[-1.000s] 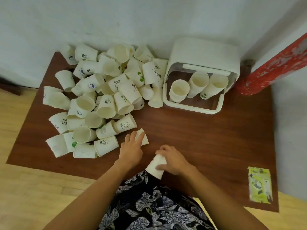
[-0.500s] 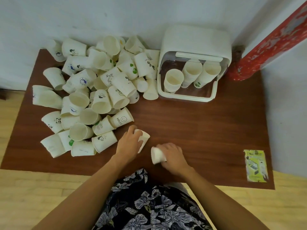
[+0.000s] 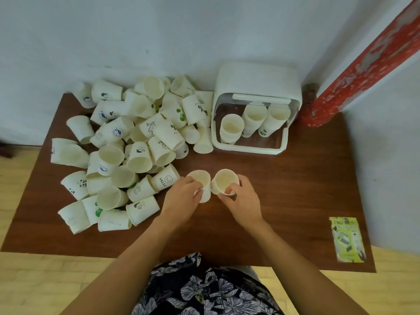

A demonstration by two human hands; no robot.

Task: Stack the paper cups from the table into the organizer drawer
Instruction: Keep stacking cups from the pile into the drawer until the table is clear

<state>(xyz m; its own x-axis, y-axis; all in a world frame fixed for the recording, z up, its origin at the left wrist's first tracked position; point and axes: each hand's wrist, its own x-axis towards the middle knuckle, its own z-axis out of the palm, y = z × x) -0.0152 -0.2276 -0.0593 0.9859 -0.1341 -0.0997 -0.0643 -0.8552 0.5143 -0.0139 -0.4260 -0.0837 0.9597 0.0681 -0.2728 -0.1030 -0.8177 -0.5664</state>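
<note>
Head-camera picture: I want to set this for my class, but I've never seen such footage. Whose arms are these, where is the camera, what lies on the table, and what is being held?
There is no machine here. A person wears a camera on the head, looking forward and down, so the arms belong to the wearer. The left hand grips one paper cup and the right hand grips another cup, both open side up, close together. On the brown table lies a heap of loose cups. Behind is a white organizer drawer, pulled open, holding three cup stacks. A yellow-green leaflet lies near the right edge.
</note>
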